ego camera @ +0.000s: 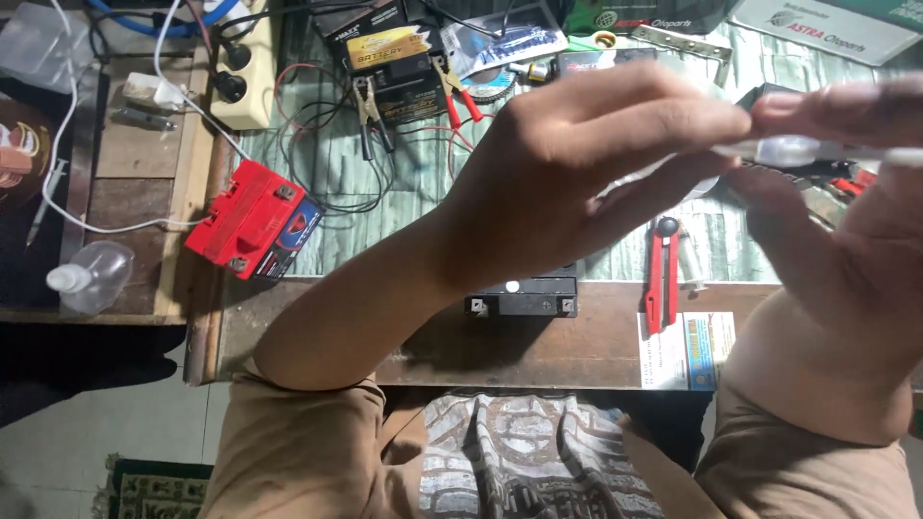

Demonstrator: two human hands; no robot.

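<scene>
Both hands raised mid-frame, right of centre, blurred; left hand (577,163) and right hand (846,221) pinch a small clear plastic piece (784,149) between fingertips, fingers closed on it; step looks like handling or fitting the piece; next move likely needs steady two-hand alignment. Counts: one red battery (252,218) at left, two black batteries, one (399,72) top centre, one (524,296) under the wrist; one red cutter (660,274); one clear bottle (91,277) lower left.
</scene>
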